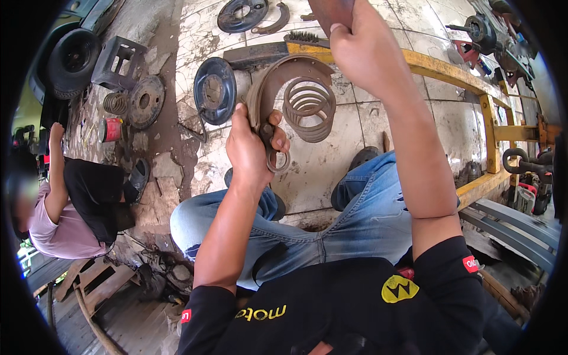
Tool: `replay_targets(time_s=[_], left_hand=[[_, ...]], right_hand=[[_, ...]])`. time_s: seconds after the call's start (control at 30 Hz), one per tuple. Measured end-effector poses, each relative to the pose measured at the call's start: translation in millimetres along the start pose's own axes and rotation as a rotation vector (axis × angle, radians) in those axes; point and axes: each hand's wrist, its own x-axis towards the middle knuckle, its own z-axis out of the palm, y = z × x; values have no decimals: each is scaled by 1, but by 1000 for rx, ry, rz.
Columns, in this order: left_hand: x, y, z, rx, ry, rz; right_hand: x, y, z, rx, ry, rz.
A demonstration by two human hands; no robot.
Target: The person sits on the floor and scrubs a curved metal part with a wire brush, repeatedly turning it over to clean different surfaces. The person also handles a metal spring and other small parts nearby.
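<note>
Low in front of my knees, my left hand (251, 145) is closed round the lower end of a rusty curved brake shoe (263, 92). A metal ring (278, 163) hangs below those fingers. Up at the top edge, my right hand (361, 47) grips a flat brown piece (331, 13), cut off by the picture's edge; its kind I cannot make out. Just right of the brake shoe is a rusty coil spring (310, 112). A wire brush (305, 38) with dark bristles rests bristles-up beyond the shoe.
A black backing plate (215, 89) lies left of my left hand, with another plate (241, 15) and a curved shoe (275, 19) farther off. A yellow metal frame (447, 71) runs along the right. Another person (68, 207) sits at left, near a tire (74, 56) and a crate (118, 62).
</note>
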Motion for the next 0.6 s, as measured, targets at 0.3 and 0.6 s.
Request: replay_targets(time_s=[0.3, 0.6], left_hand=[[0, 7, 7, -9, 35, 13], [0, 8, 5, -60, 13, 25]], right_hand=[[-6, -5, 7, 75, -30, -111], [-20, 1, 39, 39, -164, -480]])
